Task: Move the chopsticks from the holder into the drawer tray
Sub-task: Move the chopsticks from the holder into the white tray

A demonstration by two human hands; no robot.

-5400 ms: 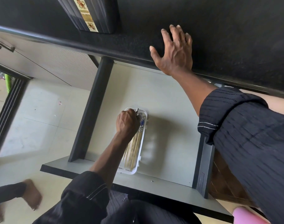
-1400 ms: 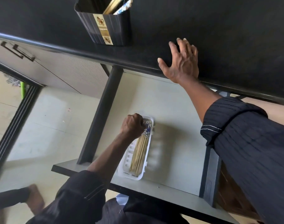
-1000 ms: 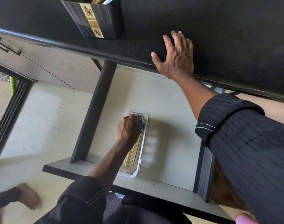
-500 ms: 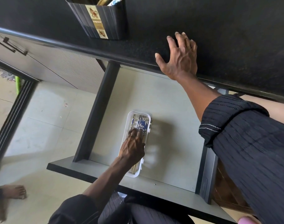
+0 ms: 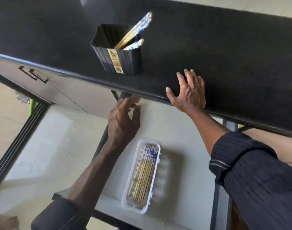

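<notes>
A black ribbed holder (image 5: 123, 58) stands on the dark counter near its front edge, with a few chopsticks (image 5: 135, 32) with blue-and-white tops leaning out of it. Below, in the open drawer, a white slotted tray (image 5: 138, 201) holds several chopsticks (image 5: 146, 173) lying side by side. My left hand (image 5: 123, 122) hangs in the air between tray and counter edge, empty, fingers spread, blurred. My right hand (image 5: 188, 95) lies flat on the counter edge to the right of the holder, fingers apart, holding nothing.
The pale drawer floor (image 5: 183, 135) spreads around the tray, framed by dark drawer sides (image 5: 216, 211). Closed cabinet fronts with black handles (image 5: 33, 74) are at the left. Tiled floor (image 5: 42, 155) lies below, with a bare foot (image 5: 5, 222) at the bottom left.
My left hand has let go of the chopsticks in the tray and risen toward the counter edge, open. The view has tilted up, showing the whole holder. My right hand has stayed put.
</notes>
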